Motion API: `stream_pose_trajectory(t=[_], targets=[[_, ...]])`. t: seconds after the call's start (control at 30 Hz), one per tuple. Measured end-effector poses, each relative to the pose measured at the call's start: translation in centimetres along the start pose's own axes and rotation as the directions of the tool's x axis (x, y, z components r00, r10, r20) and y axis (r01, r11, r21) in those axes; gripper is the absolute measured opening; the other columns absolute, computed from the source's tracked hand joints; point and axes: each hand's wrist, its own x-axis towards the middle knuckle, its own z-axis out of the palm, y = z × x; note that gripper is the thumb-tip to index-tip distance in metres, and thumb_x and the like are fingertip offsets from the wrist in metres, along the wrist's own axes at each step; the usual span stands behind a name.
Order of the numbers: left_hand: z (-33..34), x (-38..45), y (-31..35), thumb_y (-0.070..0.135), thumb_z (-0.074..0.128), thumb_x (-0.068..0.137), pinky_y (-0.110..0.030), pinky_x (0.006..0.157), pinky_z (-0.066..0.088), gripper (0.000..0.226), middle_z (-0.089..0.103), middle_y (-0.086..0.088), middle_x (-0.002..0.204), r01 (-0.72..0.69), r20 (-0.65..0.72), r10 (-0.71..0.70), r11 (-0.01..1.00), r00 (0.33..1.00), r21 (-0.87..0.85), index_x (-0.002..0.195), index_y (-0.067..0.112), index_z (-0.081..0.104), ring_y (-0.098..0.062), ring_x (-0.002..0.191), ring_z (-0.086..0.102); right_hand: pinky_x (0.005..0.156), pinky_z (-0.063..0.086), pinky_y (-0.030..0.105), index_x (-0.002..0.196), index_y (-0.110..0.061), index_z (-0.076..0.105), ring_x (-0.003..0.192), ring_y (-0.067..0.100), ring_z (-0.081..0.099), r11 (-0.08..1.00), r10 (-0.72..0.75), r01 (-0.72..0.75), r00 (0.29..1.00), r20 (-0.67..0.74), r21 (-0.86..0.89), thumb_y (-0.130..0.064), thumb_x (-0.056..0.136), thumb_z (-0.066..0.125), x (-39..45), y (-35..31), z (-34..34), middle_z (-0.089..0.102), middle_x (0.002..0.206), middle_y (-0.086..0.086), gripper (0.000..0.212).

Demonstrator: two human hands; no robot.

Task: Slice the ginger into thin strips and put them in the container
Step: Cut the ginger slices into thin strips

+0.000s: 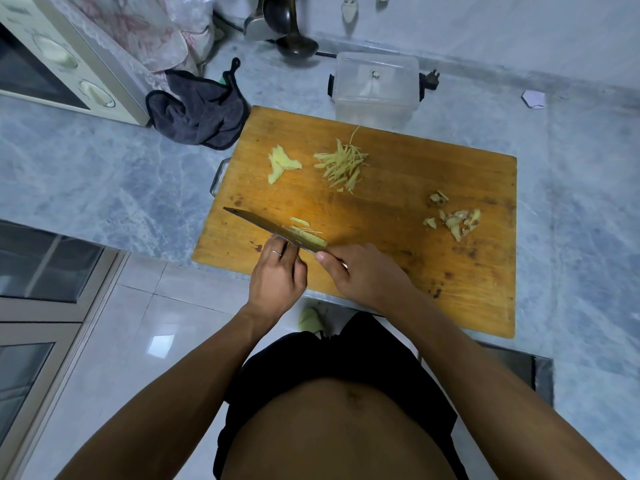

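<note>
On the wooden cutting board, my right hand grips the handle of a cleaver whose blade lies across ginger slices near the front left edge. My left hand presses its fingertips on that ginger right beside the blade. A pile of thin ginger strips lies at the board's far middle. A few flat ginger slices rest to its left. The clear plastic container stands just behind the board.
Ginger peel scraps sit on the board's right side. A dark cloth lies at the board's far left corner, beside a microwave. A ladle stands at the back on the marble counter.
</note>
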Motion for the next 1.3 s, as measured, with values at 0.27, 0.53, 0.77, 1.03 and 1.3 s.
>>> stream_pose_trajectory(t=[0.27,0.53,0.77,1.03,1.3], targets=[[-0.2,-0.2,0.2,0.002,0.052,0.085,-0.043,0.094,0.044,0.036,0.059,-0.02,0.116,-0.025,-0.01,0.025,1.0,1.0,0.002,0.119,-0.002,0.064,-0.036,0.113,0.049,0.058,0.03,0.03,0.084,-0.018,0.064,0.07,0.029,0.056,0.999,-0.036,0.037,0.997,-0.062,0.009,-0.041,0.103,0.044,0.2,0.3,0.6,0.058,0.069,0.002,0.036],[-0.2,0.0,-0.1,0.003,0.049,0.087,-0.051,0.098,0.046,0.036,0.059,-0.019,0.114,-0.048,0.036,0.048,0.999,0.998,0.01,0.12,-0.003,0.062,-0.037,0.113,0.05,0.059,0.029,0.03,0.074,-0.023,0.05,0.066,0.026,0.049,1.0,-0.014,0.014,1.0,-0.022,0.018,-0.043,0.104,0.042,0.4,0.4,0.2,0.046,0.062,-0.003,0.036],[0.2,-0.4,0.5,0.003,0.049,0.086,-0.054,0.098,0.043,0.033,0.059,-0.02,0.11,0.009,0.009,-0.01,0.999,1.0,0.038,0.114,-0.002,0.065,-0.039,0.11,0.053,0.048,0.024,0.026,0.068,-0.025,0.045,0.057,0.018,0.041,0.999,-0.047,0.047,0.999,0.009,0.0,-0.04,0.104,0.042,0.3,0.3,-0.3,0.042,0.057,-0.004,0.04],[0.2,-0.3,0.5,0.005,0.047,0.087,-0.051,0.101,0.041,0.035,0.059,-0.018,0.117,0.021,0.032,-0.022,0.999,0.999,0.025,0.118,0.0,0.063,-0.037,0.117,0.052,0.052,0.022,0.033,0.059,-0.029,0.034,0.054,0.016,0.038,0.998,-0.042,0.043,0.999,-0.023,0.055,-0.038,0.104,0.044,0.8,0.8,0.5,0.039,0.054,-0.003,0.047],[-0.2,-0.5,-0.3,0.01,0.046,0.093,-0.046,0.099,0.044,0.033,0.06,-0.017,0.119,-0.021,0.023,0.021,1.0,1.0,0.0,0.117,-0.004,0.064,-0.034,0.116,0.055,0.054,0.029,0.034,0.06,-0.019,0.033,0.05,0.014,0.035,0.994,-0.024,0.023,1.0,0.011,0.106,-0.044,0.104,0.042,1.5,1.5,-0.2,0.035,0.054,-0.001,0.051]])
